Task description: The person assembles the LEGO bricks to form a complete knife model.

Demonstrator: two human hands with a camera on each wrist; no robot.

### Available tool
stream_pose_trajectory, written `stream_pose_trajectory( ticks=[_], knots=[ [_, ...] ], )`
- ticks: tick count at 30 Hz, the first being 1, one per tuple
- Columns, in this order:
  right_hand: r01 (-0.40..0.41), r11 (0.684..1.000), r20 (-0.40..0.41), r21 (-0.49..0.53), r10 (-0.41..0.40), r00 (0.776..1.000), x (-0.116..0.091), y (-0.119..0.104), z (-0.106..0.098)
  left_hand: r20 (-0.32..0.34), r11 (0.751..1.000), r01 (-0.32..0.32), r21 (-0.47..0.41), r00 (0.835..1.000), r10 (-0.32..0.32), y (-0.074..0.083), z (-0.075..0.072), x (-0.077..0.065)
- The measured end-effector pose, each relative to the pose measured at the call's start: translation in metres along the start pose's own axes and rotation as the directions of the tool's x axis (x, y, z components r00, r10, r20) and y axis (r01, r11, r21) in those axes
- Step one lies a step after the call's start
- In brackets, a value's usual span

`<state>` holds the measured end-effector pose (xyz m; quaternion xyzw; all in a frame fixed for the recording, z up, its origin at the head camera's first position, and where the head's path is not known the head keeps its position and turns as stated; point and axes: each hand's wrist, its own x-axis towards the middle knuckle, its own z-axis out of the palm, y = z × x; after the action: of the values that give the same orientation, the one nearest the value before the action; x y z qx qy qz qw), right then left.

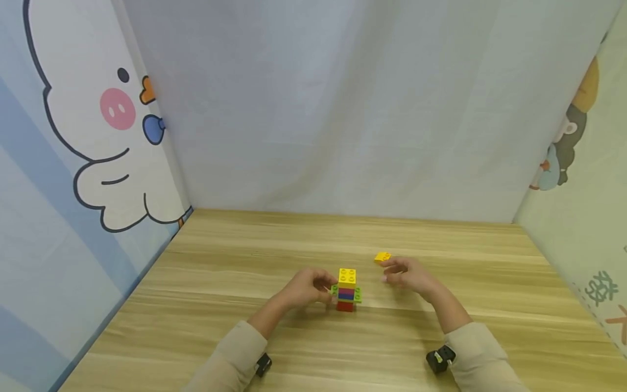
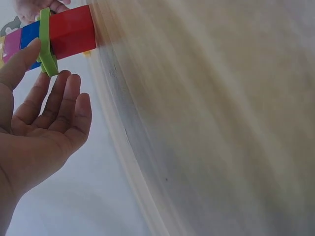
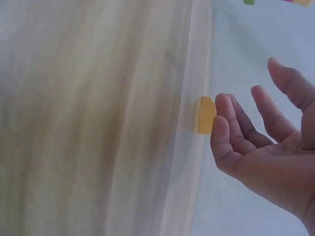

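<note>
A small tower of toy building bricks [image 1: 345, 296] stands upright on the table. From the bottom it runs red, a wider green plate, blue, pink and yellow with studs on top. At its left side my left hand [image 1: 309, 287] pinches the jutting end of the green plate [image 2: 45, 42] between thumb and forefinger; the other fingers stay loosely bent below the plate in the left wrist view. My right hand [image 1: 407, 275] hovers to the right of the tower, holding nothing, its fingers loosely bent and spread. Just beyond its fingertips lies a loose yellow brick [image 1: 381, 257] with a sloped end.
The wooden table [image 1: 220, 261] reaches back to a pale hanging cloth [image 1: 343, 109]. Printed cartoon panels stand along the left side [image 1: 73, 179] and the right side [image 1: 578, 218]. Black wrist cameras sit under both sleeves.
</note>
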<state>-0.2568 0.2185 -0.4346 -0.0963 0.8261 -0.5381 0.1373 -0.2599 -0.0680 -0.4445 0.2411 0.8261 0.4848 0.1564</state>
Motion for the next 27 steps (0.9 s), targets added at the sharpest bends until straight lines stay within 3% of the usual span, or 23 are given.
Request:
stream_pose_trajectory(
  ticks=[5, 12, 27],
  knots=[
    [0.002, 1.0, -0.083, 0.005, -0.002, 0.997, 0.003, 0.003, -0.007, 0.005, 1.0, 0.029, 0.001, 1.0, -0.029, 0.003, -0.003, 0.0],
    [-0.032, 0.999, -0.152, 0.028, 0.036, 0.988, 0.011, 0.007, -0.013, 0.001, 1.0, 0.011, 0.011, 1.0, -0.011, 0.001, -0.001, 0.003],
    [-0.133, 0.979, -0.215, 0.152, 0.164, 0.963, 0.035, 0.019, -0.009, 0.011, 0.999, 0.04, 0.036, 0.999, -0.04, 0.003, -0.001, 0.005]
  ],
)
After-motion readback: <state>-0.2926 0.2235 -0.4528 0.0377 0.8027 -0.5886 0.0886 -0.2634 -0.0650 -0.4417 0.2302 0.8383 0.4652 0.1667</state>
